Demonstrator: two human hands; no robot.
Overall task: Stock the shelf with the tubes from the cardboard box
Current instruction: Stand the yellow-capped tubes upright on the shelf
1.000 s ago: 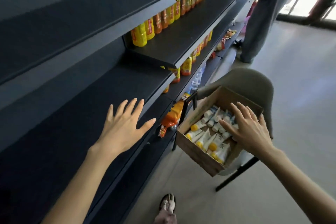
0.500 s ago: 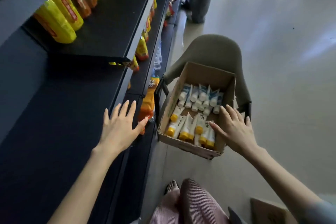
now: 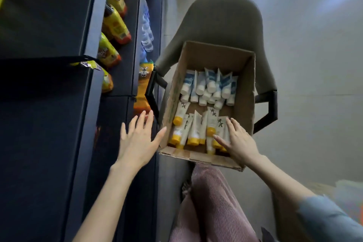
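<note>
The yellow-capped tubes [image 3: 193,131] lie in the near half of the box [image 3: 216,53], caps toward the person and long axes running away. The right hand [image 3: 238,143] lies over the rightmost of them, fingers straight and slightly spread, gripping nothing. The left hand [image 3: 137,141], spread, hovers outside the box's left wall, nearer the shelf [image 3: 49,124].

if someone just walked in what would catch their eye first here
The open cardboard box on the grey chair, packed with yellow-capped tubes near the person and white-capped tubes behind. The right hand reaches onto the yellow-capped ones; the left hand hovers open beside the box.
</note>
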